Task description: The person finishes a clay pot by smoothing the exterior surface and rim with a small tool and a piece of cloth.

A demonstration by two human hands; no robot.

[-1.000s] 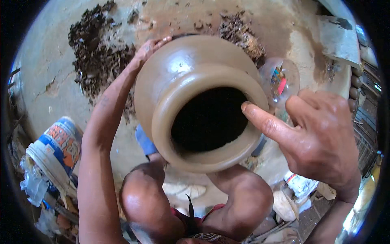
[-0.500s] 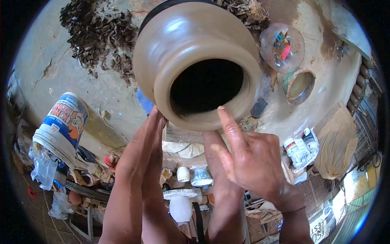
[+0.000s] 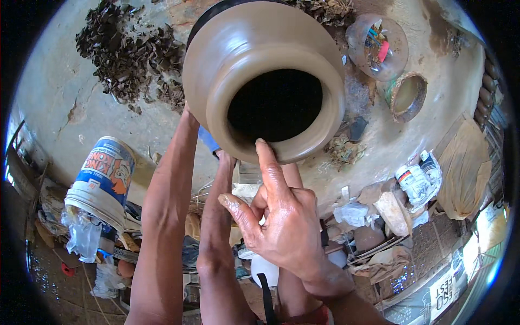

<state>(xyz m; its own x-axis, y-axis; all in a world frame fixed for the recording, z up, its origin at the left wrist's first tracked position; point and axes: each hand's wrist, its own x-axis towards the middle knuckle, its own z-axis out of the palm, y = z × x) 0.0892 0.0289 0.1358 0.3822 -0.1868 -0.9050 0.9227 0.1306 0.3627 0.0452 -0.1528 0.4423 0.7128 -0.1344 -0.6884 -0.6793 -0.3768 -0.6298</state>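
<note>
A large, round brown clay pot (image 3: 208, 70) with a wet sheen tilts its wide dark mouth toward me. My right hand (image 3: 281, 216) lays its outstretched index finger on the inner near edge of the pot's thick lip (image 3: 303, 149). Its thumb stands well apart, the other fingers curl loosely, and nothing shows in its grasp. Along the pot's left side my left forearm (image 3: 162, 206) reaches up. The left hand's fingers are hidden behind the pot wall. Behind the pot, a dark curved edge shows at the top.
Dark dry scraps (image 3: 127, 54) lie heaped at the far left. To the right stand a clear round container (image 3: 398, 43) and a bowl of cloudy liquid (image 3: 409, 97). A blue-and-white bucket (image 3: 103, 179) leans at left. My bare legs (image 3: 214, 244) are below the pot.
My right index finger has shifted left along the near lip, and its thumb has spread wider. The left forearm now reaches farther up the pot's left side. The view has shifted slightly.
</note>
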